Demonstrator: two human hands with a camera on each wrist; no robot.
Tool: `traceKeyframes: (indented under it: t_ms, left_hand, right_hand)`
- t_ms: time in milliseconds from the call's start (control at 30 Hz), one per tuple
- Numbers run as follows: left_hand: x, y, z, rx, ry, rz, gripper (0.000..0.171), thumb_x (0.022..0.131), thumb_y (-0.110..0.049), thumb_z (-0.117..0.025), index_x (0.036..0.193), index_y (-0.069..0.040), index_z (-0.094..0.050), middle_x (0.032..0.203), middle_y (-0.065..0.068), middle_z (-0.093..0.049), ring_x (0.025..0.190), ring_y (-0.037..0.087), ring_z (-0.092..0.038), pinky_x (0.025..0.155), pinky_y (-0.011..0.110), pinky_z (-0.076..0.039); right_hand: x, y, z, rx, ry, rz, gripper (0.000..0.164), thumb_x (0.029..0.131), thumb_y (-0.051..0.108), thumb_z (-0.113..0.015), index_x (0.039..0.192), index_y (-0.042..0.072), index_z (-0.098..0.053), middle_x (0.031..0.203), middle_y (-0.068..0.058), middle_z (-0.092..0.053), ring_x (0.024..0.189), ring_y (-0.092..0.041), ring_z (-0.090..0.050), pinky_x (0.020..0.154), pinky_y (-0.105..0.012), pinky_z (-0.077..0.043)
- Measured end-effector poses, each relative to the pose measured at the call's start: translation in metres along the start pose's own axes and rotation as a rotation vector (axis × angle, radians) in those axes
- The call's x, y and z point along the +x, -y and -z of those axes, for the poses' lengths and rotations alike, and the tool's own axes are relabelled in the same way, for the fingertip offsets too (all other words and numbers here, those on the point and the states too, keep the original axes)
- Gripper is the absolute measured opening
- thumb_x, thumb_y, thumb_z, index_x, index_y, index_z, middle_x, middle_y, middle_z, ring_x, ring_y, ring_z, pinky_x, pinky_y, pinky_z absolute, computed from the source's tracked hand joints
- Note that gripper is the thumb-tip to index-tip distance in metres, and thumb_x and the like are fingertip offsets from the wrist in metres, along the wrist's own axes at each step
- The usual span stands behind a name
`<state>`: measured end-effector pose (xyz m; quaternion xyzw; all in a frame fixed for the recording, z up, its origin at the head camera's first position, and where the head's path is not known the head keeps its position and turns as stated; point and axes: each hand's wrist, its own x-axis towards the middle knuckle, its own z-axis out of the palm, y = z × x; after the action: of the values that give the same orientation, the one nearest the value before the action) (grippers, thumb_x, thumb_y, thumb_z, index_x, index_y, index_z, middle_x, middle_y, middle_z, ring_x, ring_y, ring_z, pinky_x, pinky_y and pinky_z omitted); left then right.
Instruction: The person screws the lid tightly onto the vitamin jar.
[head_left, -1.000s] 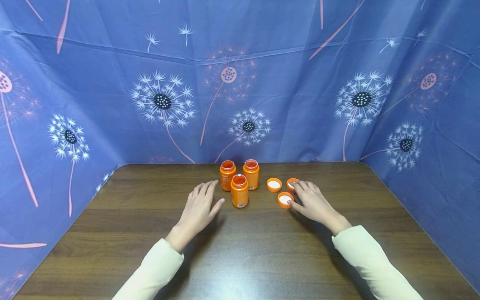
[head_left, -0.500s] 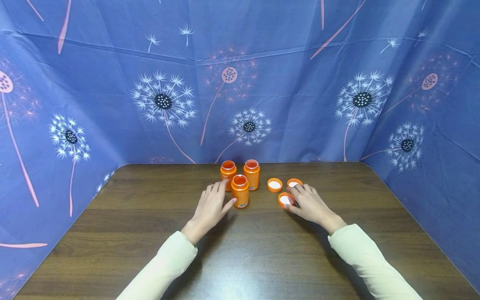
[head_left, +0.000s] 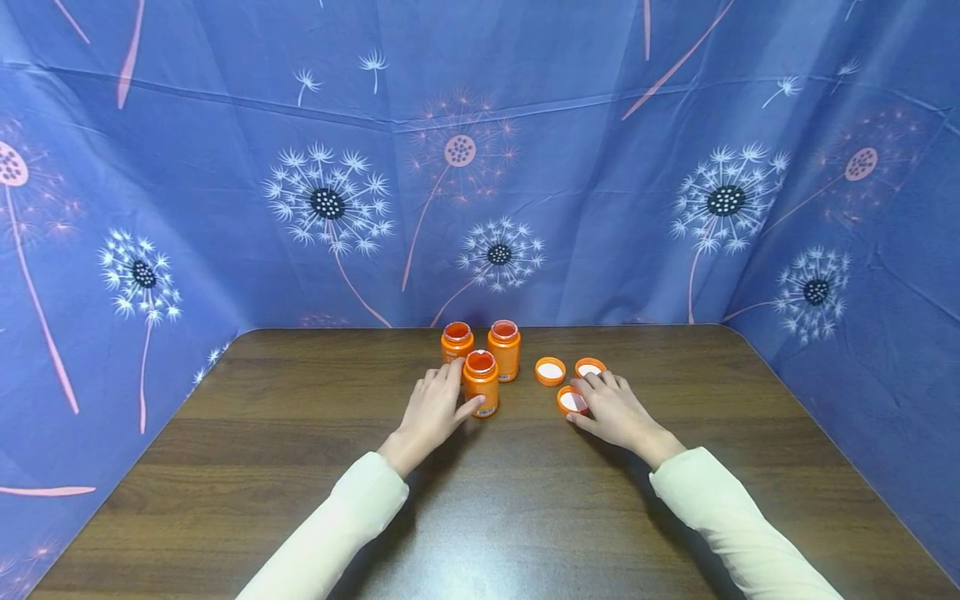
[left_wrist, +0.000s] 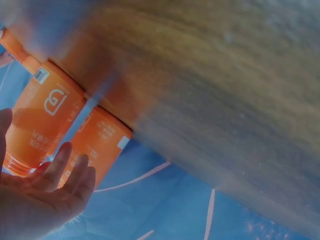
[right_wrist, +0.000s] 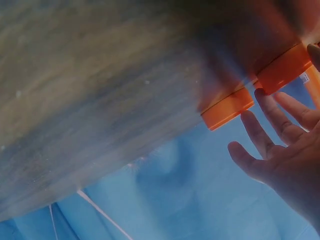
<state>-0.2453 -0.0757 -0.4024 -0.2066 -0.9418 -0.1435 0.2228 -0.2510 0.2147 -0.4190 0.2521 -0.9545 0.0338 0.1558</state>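
Three open orange bottles stand together: a front bottle [head_left: 481, 385], a back left bottle [head_left: 457, 333] and a back right bottle [head_left: 505, 350]. My left hand [head_left: 431, 412] reaches around the front bottle, thumb before it and fingers at its far left side. In the left wrist view those fingers are spread beside the bottle's neck. Three orange lids lie white inside up: a near lid [head_left: 572, 401], a left lid [head_left: 551, 372] and a far right lid [head_left: 591, 367]. My right hand [head_left: 617, 412] spans the near lid, thumb at its near edge and fingers, loosely extended, at its far edge.
The brown wooden table [head_left: 300, 467] ends at a blue dandelion-print cloth [head_left: 600, 167] behind and at both sides. The far right lid sits right by the right hand's fingers. The two back bottles stand close behind the front one.
My left hand has moved right, from beside the bottles to around the front one. My right hand has shifted slightly left, its thumb and fingers now spanning the near lid.
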Motion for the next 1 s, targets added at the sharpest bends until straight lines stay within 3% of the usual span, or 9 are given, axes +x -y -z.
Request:
traceKeyframes:
  t_ms: [433,1000]
  left_hand:
    - [0.0059,0.0055,-0.0085,-0.081,0.066,0.026,0.063,0.080,-0.047,-0.064,0.125,-0.006,-0.044,0.103,0.011,-0.064,0.089,0.032,-0.059,0.077,0.045,-0.047]
    - [0.0054,0.0040,-0.0066,-0.083,0.063,0.046,0.060,0.078,-0.047,-0.066,0.120,-0.007,-0.047,0.097,0.008,-0.065,0.087,0.029,-0.058,0.075,0.043,-0.047]
  right_hand:
    - [0.0002,0.0001,-0.0010,0.009,0.023,-0.012,0.051,0.075,0.037,-0.071,0.110,0.003,-0.059,0.110,-0.014,-0.058,0.101,-0.036,-0.050,0.084,-0.056,-0.039]
    - [0.0021,-0.0002,-0.0016,0.009,-0.001,-0.006,0.049,0.074,0.037,-0.072,0.107,0.004,-0.060,0.110,-0.014,-0.058,0.102,-0.037,-0.050,0.084,-0.056,-0.039]
